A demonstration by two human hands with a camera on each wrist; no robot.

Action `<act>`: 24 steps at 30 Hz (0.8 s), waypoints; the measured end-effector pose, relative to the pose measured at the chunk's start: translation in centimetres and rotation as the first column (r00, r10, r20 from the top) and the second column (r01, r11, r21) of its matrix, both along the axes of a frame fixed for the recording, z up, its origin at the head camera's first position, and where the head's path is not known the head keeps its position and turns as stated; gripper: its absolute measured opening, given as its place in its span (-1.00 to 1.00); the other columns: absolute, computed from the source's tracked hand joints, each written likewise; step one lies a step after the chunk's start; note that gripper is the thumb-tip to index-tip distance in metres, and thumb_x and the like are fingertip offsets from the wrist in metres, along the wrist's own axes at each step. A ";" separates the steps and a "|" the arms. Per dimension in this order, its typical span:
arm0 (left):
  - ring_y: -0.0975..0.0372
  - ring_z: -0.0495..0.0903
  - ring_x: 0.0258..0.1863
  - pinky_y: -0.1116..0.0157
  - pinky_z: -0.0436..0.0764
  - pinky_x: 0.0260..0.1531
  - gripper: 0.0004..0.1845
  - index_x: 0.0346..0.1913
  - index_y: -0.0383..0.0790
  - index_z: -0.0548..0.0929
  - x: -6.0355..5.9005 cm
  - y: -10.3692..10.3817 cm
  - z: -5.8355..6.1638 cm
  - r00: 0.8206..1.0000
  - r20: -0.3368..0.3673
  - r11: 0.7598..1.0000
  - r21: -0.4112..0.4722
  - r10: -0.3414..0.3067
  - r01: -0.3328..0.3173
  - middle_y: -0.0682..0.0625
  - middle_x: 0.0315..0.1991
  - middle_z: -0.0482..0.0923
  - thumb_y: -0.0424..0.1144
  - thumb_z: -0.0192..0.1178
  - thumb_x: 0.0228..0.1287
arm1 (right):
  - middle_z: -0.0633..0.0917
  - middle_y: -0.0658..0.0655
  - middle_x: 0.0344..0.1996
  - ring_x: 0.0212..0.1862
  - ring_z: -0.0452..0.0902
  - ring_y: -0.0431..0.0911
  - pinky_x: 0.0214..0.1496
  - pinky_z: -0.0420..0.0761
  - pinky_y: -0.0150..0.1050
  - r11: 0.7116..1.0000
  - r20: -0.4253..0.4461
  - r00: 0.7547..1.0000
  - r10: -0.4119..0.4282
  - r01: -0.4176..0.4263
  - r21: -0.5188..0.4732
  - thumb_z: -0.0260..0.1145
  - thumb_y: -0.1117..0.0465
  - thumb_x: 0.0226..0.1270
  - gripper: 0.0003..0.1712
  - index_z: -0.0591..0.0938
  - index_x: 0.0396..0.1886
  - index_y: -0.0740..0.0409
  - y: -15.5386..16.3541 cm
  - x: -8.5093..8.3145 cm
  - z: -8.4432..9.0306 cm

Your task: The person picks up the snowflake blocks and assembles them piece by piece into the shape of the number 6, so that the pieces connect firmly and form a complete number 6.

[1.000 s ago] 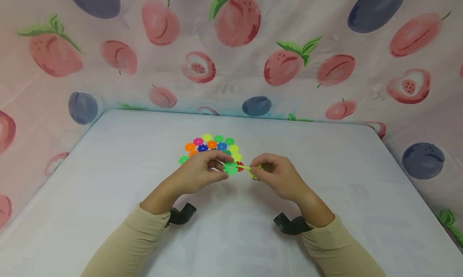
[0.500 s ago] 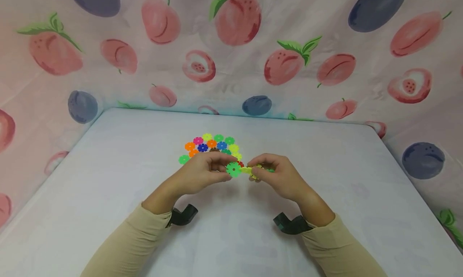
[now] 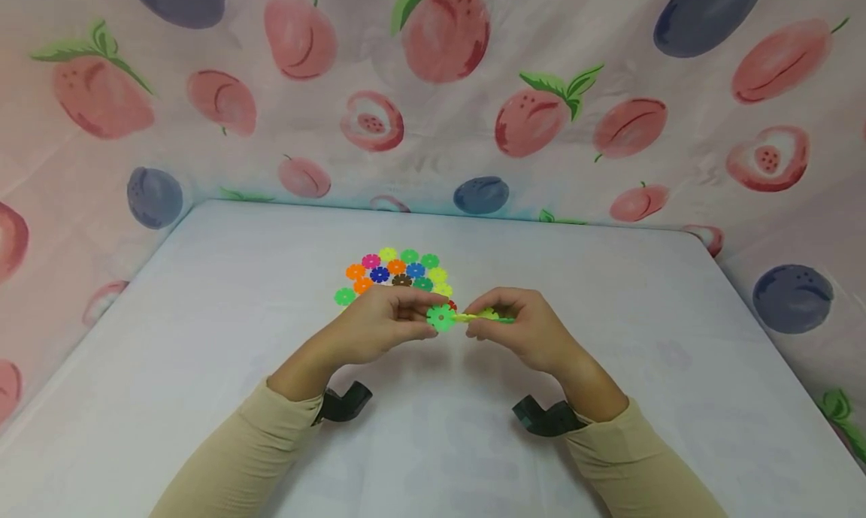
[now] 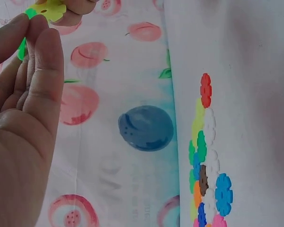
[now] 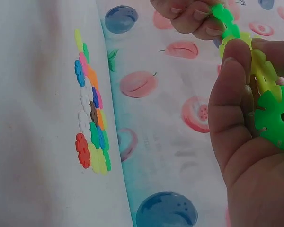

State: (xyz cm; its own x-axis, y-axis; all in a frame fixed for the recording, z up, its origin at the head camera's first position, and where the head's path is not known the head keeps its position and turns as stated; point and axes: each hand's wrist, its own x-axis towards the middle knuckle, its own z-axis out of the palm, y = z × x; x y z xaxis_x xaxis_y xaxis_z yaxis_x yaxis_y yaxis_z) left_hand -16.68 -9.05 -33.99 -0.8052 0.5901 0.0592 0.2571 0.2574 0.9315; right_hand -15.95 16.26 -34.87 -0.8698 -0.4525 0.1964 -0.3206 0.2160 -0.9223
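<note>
From the head camera, the left hand [image 3: 379,326] pinches a green disc [image 3: 441,317] between thumb and fingertips, the disc standing just past the fingertips with its face toward the camera. The right hand [image 3: 521,330] grips a yellow-and-green cluster [image 3: 483,317] of joined discs, fingers curled over it; the cluster's near end touches the green disc, so the two hands meet above the middle of the table [image 3: 203,337]. Just behind the hands, toward the far edge of the table, a flat patch of coloured discs [image 3: 399,272] lies on the white surface. A fruit-printed cloth [image 3: 440,89] hangs behind and to both sides.

The left wrist camera shows the left hand's fingers [image 4: 33,71] straight and pressed together, with a sliver of the green disc [image 4: 22,47] behind the fingertips at the top left. A yellow disc [image 4: 48,9] of the cluster sits just above, held by the other hand's fingertips. The patch of coloured discs [image 4: 203,161] lies on the table well apart from the hand.

In the right wrist camera, the right hand [image 5: 246,142] holds the cluster [image 5: 267,90] against its fingers, thumb pressed on the yellow discs, a large green one nearest the camera. At the top the left hand's fingertips [image 5: 194,19] pinch the green disc [image 5: 225,16], which touches the cluster's far end. The patch of discs [image 5: 92,123] rests on the table to the left.
</note>
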 end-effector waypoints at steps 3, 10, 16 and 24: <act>0.19 0.66 -0.18 0.27 0.68 -0.17 -0.59 0.20 -0.32 0.64 0.1 0.0 0.2 0.999 -0.030 1.000 -0.028 0.010 -0.011 0.02 -0.16 0.68 -0.36 0.35 0.30 | 0.72 0.12 -0.34 -0.31 0.65 0.01 -0.25 0.66 -0.15 1.000 -0.003 1.000 0.004 -0.004 0.004 0.38 0.40 0.22 -0.85 0.74 -0.20 0.27 0.0 0.0 0.0; 0.17 0.64 -0.16 0.29 0.66 -0.15 -0.59 0.18 -0.31 0.64 0.2 -0.2 0.4 0.998 -0.053 0.998 -0.045 0.043 -0.045 0.01 -0.16 0.66 -0.36 0.37 0.27 | 0.73 0.13 -0.38 -0.33 0.67 -0.01 -0.20 0.67 -0.19 1.000 -0.017 1.000 -0.004 0.003 -0.031 0.35 0.42 0.24 -0.84 0.71 -0.18 0.34 0.1 -0.1 0.0; 0.15 0.64 -0.15 0.29 0.66 -0.14 -0.58 0.16 -0.38 0.62 0.0 -0.1 0.3 0.998 -0.039 0.999 -0.003 0.049 -0.049 -0.04 -0.15 0.65 -0.39 0.38 0.24 | 0.71 0.14 -0.40 -0.33 0.68 -0.03 -0.13 0.69 -0.18 0.995 -0.027 1.000 -0.004 0.001 -0.099 0.30 0.46 0.28 -0.86 0.67 -0.18 0.42 0.1 -0.2 -0.2; 0.13 0.62 -0.16 0.26 0.66 -0.13 -0.60 0.15 -0.36 0.63 0.2 0.2 0.2 0.999 -0.006 0.999 0.017 0.050 -0.050 -0.04 -0.16 0.64 -0.38 0.37 0.25 | 0.71 0.15 -0.36 -0.29 0.68 0.03 -0.13 0.68 -0.20 0.991 -0.032 0.999 0.027 -0.031 -0.130 0.25 0.47 0.31 -0.86 0.65 -0.18 0.46 0.0 -0.3 -0.4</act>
